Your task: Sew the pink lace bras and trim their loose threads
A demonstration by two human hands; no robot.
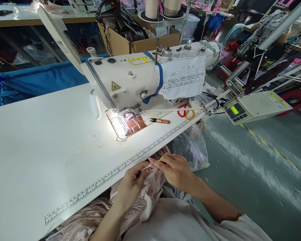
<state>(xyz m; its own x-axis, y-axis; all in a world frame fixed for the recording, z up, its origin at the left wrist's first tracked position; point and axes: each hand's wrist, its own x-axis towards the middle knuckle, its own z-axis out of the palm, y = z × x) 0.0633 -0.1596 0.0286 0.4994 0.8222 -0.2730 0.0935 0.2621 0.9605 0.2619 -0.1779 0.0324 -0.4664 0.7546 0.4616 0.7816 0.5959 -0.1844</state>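
Pale pink lace fabric (150, 187) lies bunched in my lap below the front edge of the white sewing table (45, 144). My left hand (133, 182) pinches a fold of it from the left, fingers closed. My right hand (176, 169), a ring on one finger, pinches the same edge from the right, fingertips almost touching the left hand's. Both hands sit just off the table's ruler strip (120, 169). The white sewing machine (140, 78) stands further back, its lamp lighting the needle plate (126, 125).
Orange thread snips (159, 121) and red-and-yellow scissors (185, 111) lie right of the needle. A paper sheet (182, 80) is taped to the machine. A control panel (253, 106) sticks out at right. A plastic bag (190, 147) hangs under the table edge. Grey floor lies to the right.
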